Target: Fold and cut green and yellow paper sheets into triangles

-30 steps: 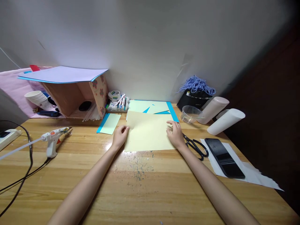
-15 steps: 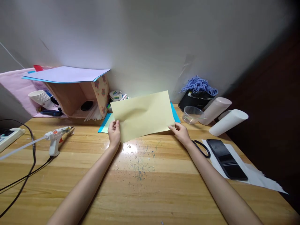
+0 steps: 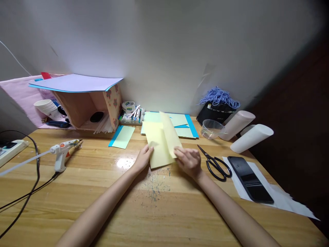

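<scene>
A pale yellow sheet of paper (image 3: 159,145) is held above the middle of the wooden table, its right part bent up and over towards the left. My left hand (image 3: 144,157) grips its left edge, thumb on top. The fingers of my right hand (image 3: 189,160) are closed on the raised right edge. Behind the paper lie pale green and blue sheets (image 3: 191,125), partly covered by it. A smaller green card with a blue strip (image 3: 123,137) lies to the left. Black-handled scissors (image 3: 216,164) rest right of my right hand.
At left are a glue gun (image 3: 61,154) with cables and an open box (image 3: 113,106). Markers (image 3: 135,115) stand at the back. On the right are a clear plastic bowl (image 3: 212,128), white rolls (image 3: 252,138), blue yarn (image 3: 218,97) and a phone (image 3: 250,179) on white paper.
The yellow sheet, held out nearly flat before, is now bent over and lower. My hands have come closer together, and the scissors and the sheets behind show more fully.
</scene>
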`<state>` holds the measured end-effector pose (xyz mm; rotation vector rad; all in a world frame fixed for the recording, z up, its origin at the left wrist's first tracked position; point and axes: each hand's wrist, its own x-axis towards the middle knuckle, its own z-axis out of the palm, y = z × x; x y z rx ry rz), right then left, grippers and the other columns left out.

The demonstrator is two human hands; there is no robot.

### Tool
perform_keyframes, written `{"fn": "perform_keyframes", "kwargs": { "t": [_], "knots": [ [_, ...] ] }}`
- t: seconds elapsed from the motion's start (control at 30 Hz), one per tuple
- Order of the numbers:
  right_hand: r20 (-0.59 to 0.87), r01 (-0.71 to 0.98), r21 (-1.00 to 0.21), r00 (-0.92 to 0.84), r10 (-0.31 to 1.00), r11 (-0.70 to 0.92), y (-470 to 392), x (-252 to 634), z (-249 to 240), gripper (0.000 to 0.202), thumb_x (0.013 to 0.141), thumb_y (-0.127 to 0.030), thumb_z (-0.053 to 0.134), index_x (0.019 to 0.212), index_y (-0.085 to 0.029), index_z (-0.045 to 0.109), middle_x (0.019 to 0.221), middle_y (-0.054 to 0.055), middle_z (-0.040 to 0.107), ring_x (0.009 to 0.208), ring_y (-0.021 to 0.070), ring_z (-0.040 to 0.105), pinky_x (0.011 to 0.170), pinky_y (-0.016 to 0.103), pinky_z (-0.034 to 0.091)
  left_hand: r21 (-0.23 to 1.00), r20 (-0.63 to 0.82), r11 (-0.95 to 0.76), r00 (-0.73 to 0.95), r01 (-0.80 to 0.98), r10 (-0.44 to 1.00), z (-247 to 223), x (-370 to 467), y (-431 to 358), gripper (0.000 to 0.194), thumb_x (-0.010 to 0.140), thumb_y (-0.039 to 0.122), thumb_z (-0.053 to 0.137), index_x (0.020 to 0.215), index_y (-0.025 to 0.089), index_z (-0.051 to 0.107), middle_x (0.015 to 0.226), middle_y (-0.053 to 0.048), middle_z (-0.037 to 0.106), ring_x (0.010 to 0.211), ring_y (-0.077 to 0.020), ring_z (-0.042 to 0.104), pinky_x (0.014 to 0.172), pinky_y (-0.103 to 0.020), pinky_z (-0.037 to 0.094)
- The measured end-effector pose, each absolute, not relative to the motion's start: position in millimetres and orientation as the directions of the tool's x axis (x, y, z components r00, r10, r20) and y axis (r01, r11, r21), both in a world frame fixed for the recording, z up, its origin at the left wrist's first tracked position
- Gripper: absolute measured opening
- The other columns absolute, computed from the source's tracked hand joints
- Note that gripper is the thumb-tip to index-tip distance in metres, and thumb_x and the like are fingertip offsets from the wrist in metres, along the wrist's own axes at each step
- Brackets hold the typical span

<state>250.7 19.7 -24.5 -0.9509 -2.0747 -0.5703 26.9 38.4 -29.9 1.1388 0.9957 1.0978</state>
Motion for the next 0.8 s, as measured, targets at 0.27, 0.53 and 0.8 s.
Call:
{"fn": "perform_keyframes", "kwargs": {
  "t": [0.27,0.53,0.8],
  "knots": [
    [0.635,0.574,0.102,-0.666,0.391,0.812,8,212,-25,0.007,0.082,-0.014,0.048,0.079,-0.018,0.054,0.089,0.002,0.067,0.073,0.015,0.054,0.068,0.03,0.036,0.908,-0.121,0.213,0.262,-0.361,0.957,-27,47,20,0.043,0.075,0.044,0.06,0.102,0.01,0.061,0.099,-0.011,0.066,0.091,-0.0245,0.059,0.083,-0.034,0.043],
    [0.614,0.364,-0.16,-0.691,0.381,0.918,14,220,-28,0.03,0.082,-0.029,0.052,0.109,-0.017,0.05,0.108,0.011,0.061,0.095,0.0207,0.056,0.078,0.033,0.047,0.946,-0.158,0.224,0.269,-0.235,0.95,-31,42,24,0.044,0.071,0.042,0.066,0.101,0.01,0.059,0.098,-0.012,0.066,0.086,-0.0241,0.061,0.072,-0.031,0.047],
    [0.015,0.058,-0.998,-0.092,0.996,0.02,43,245,-27,0.053,0.077,-0.046,0.055,0.121,-0.019,0.041,0.125,0.014,0.05,0.103,0.0244,0.056,0.085,0.041,0.047,0.91,-0.193,0.312,0.386,-0.273,0.902,-30,26,36,0.044,0.072,0.039,0.066,0.104,0.011,0.058,0.101,-0.015,0.065,0.083,-0.0234,0.063,0.072,-0.032,0.048]
  ]
}}
